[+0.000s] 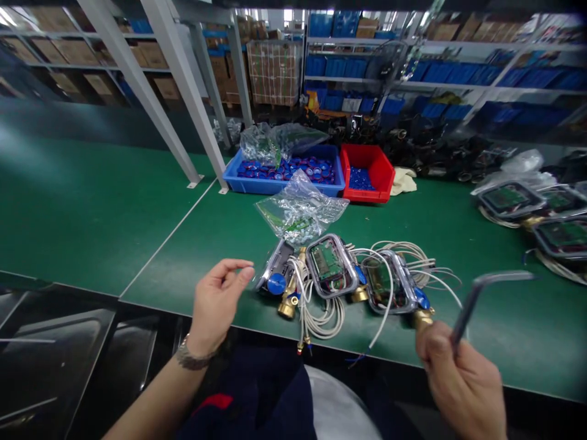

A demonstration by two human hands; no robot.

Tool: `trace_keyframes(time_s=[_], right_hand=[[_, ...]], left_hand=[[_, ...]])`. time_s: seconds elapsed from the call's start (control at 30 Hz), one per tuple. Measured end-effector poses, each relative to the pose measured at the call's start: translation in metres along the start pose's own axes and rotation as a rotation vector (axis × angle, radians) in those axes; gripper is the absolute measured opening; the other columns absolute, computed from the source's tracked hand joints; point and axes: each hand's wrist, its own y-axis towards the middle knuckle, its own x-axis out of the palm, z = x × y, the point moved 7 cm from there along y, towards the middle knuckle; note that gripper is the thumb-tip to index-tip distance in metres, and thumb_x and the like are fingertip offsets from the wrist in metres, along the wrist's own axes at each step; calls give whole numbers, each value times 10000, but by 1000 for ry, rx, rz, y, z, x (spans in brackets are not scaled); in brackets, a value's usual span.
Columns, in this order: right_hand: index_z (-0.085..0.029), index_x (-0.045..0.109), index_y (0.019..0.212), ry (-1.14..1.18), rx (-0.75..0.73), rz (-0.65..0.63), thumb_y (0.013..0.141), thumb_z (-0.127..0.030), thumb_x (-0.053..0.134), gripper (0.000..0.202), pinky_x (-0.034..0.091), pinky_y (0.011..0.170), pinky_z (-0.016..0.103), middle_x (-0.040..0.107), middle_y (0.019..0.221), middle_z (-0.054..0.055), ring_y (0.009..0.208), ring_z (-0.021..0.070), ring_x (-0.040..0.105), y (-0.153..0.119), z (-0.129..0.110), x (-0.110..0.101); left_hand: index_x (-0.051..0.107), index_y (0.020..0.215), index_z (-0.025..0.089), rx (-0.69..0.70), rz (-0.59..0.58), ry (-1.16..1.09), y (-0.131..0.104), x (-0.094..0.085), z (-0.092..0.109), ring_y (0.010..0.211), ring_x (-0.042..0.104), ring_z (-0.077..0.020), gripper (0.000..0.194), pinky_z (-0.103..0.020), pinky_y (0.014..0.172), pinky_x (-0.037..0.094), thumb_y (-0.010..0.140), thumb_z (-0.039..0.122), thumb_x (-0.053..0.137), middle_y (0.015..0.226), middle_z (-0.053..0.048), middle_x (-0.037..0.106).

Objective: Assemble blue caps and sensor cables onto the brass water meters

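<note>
My right hand (463, 379) is wrapped around a dark L-shaped hex key (472, 299), its bent arm pointing right. The fist overlaps the brass fitting of the rightmost water meter (389, 281); whether it touches is unclear. My left hand (217, 299) hovers left of the group, thumb and forefinger pinched together; anything between them is too small to tell. Just right of it, a water meter (277, 269) lies tilted with a blue round cap (276, 283) and brass body. Between these two sits another water meter (332, 266), green circuit board showing through its clear case. Coiled white cables (325, 321) lie around them.
Behind the meters lies a clear plastic bag (302, 211). Further back stand a blue bin (284, 186) of blue caps and a red bin (367, 197) with small blue parts. More meters (511, 198) lie at right. Metal posts (183, 91) rise from the green bench (174, 263).
</note>
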Motion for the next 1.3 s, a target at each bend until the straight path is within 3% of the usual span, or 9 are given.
trace_keyframes(time_s=[0.1, 0.17, 0.23, 0.33, 0.63, 0.8, 0.97, 1.1, 1.3], right_hand=[[-227, 536, 733, 20, -57, -311, 995, -501, 498, 380, 338, 515, 243, 447, 557, -49, 488, 115, 429, -10, -24, 53], [-226, 554, 793, 41, -108, -499, 1009, -469, 489, 331, 341, 531, 238, 487, 577, -52, 506, 115, 462, -17, -34, 84], [-225, 548, 814, 44, -145, -616, 1026, -437, 460, 313, 345, 551, 239, 512, 599, -46, 534, 121, 488, -22, -38, 105], [-222, 539, 829, 33, -183, -680, 1043, -400, 419, 303, 352, 574, 246, 527, 615, -37, 563, 131, 517, -23, -38, 118], [-205, 565, 942, -13, -404, -630, 1061, -293, 351, 260, 368, 629, 271, 616, 713, 4, 638, 152, 573, -18, -58, 128], [-212, 572, 1031, 31, -386, -596, 1051, -278, 402, 183, 403, 665, 272, 645, 785, 15, 692, 159, 597, -11, -61, 138], [-216, 583, 1120, 121, -296, -589, 1051, -258, 396, 204, 462, 688, 257, 688, 880, 39, 758, 162, 646, -5, -64, 145], [-210, 610, 1144, 106, -176, -493, 1048, -263, 408, 229, 501, 675, 249, 703, 878, 45, 768, 170, 670, 1, -58, 147], [-204, 593, 1300, 171, -288, -400, 1030, -214, 446, 308, 550, 938, 326, 706, 1152, 117, 1076, 212, 682, -2, -65, 146]], left_hand=[[744, 927, 257, 404, -92, 472, -11, 20, 18, 530, 460, -91, 130, -235, 563, 403, 847, 360, 751, 606, 49, 555], [740, 955, 263, 566, -153, 588, -18, 31, 23, 706, 620, -127, 106, -263, 713, 482, 867, 322, 733, 815, 7, 717], [731, 981, 260, 597, -167, 610, -19, 35, 23, 823, 671, -148, 108, -273, 782, 499, 887, 309, 710, 918, -9, 753], [737, 965, 275, 516, -165, 607, -14, 35, 18, 767, 658, -148, 102, -272, 721, 491, 886, 333, 710, 884, 0, 743], [774, 953, 322, 398, -101, 595, -18, 32, 9, 720, 610, -176, 114, -297, 654, 445, 881, 357, 693, 797, -12, 696], [780, 930, 321, 339, -7, 582, -21, 31, 9, 678, 568, -177, 112, -301, 630, 420, 870, 337, 686, 727, -8, 636], [725, 975, 295, 219, -16, 444, -18, 32, -1, 722, 571, -169, 138, -287, 665, 436, 840, 320, 713, 807, -1, 643], [645, 1066, 278, 155, 38, 448, -18, 30, -7, 573, 433, -130, 237, -264, 557, 340, 838, 310, 704, 699, 45, 530], [653, 1088, 293, 138, -21, 396, -20, 33, -11, 691, 526, -160, 210, -284, 643, 414, 879, 296, 666, 772, 12, 586]])
